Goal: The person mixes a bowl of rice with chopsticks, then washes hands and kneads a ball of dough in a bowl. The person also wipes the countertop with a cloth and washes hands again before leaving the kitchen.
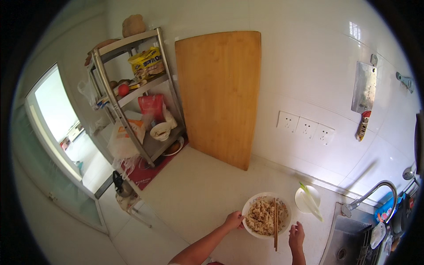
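A white patterned bowl (245, 221) holds a brownish, rice-like food (262, 217) and stands on the pale counter. A pair of wooden chopsticks (275, 228) lies across its right side, the lower ends past the rim. At the left rim my left hand (235, 220) grips the bowl's edge. My right hand (296, 235) is beside the bowl's right side, apart from it, fingers partly bent, with nothing seen in it. Beyond that hand, a small white bowl (299, 200) has a peeled spring onion or leek piece (310, 202) resting across it.
A steel sink (351, 228) with a curved faucet (392, 188) lies at the right. A large wooden board (220, 99) leans on the wall. A metal shelf (142, 91) with food bags and a bowl stands at the left. A cleaver (363, 87) hangs above wall sockets (306, 127).
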The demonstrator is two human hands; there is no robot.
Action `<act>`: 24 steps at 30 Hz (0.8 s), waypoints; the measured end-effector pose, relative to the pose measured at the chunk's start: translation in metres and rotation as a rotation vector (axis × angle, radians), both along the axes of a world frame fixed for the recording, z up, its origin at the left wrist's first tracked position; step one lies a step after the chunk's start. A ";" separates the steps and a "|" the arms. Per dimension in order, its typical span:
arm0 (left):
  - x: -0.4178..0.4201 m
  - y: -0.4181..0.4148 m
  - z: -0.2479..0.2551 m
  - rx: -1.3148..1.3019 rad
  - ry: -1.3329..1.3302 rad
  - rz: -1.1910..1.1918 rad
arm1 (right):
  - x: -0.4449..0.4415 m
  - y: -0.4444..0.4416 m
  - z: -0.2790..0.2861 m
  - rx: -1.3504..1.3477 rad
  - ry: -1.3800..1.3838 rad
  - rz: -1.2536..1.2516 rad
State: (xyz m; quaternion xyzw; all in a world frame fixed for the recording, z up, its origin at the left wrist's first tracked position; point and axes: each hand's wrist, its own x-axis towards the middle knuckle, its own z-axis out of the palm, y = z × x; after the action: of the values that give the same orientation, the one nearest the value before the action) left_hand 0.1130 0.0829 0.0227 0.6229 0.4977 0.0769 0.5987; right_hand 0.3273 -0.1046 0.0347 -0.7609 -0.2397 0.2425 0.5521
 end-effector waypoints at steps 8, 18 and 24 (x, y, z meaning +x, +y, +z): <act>-0.050 -0.021 0.005 0.300 -0.423 0.214 | -0.088 -0.066 0.091 0.169 -0.482 -0.291; 0.006 -0.026 0.000 -0.544 -0.440 0.109 | -0.223 -0.154 0.044 -0.260 -0.079 -0.269; 0.009 -0.010 -0.001 -0.275 -0.211 0.092 | -0.231 -0.179 0.027 -0.286 -0.038 -0.228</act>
State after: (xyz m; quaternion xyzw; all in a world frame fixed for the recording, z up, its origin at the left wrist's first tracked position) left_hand 0.1223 0.0731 0.0221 0.5000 0.4659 0.1006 0.7231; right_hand 0.0967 -0.2838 0.0621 -0.8583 -0.1253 0.1955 0.4576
